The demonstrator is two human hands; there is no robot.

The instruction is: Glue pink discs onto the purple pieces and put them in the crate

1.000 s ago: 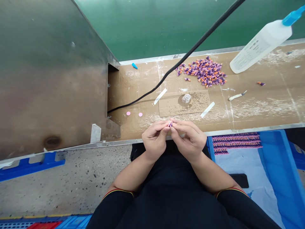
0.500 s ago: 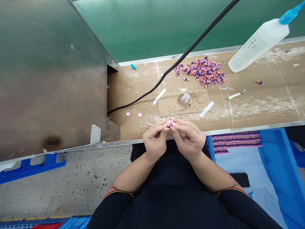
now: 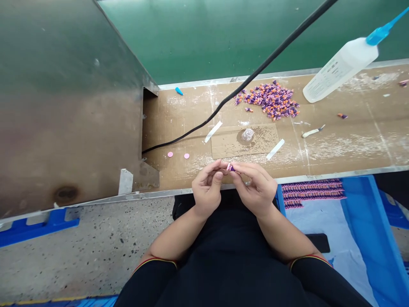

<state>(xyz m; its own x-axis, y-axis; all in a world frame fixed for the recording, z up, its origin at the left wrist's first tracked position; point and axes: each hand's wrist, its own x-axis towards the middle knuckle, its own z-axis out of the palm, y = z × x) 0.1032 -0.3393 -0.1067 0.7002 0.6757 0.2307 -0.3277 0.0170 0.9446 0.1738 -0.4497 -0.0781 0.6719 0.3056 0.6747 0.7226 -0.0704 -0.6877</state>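
Over the front edge of the cardboard-covered table (image 3: 358,155), the left hand (image 3: 207,192) and right hand (image 3: 257,192) meet, curled closed, with their fingertips pinching a small purple-and-pink piece (image 3: 230,167) between them. Beyond the hands, a heap of purple and orange pieces (image 3: 267,100) lies on the table, just left of a white squeeze bottle (image 3: 340,70) with a blue nozzle, which lies tilted. A clear small container (image 3: 247,134) stands on a square of cardboard (image 3: 230,145), between two white strips (image 3: 213,131) (one on either side). Two pink discs (image 3: 178,155) sit left of that square, and a pale-handled scraper (image 3: 311,133) lies to its right. A black cable (image 3: 220,104) crosses the table toward the metal panel (image 3: 70,106). Below the table on the right, rows of purple-and-pink pieces (image 3: 313,192) lie in a blue crate (image 3: 367,221).
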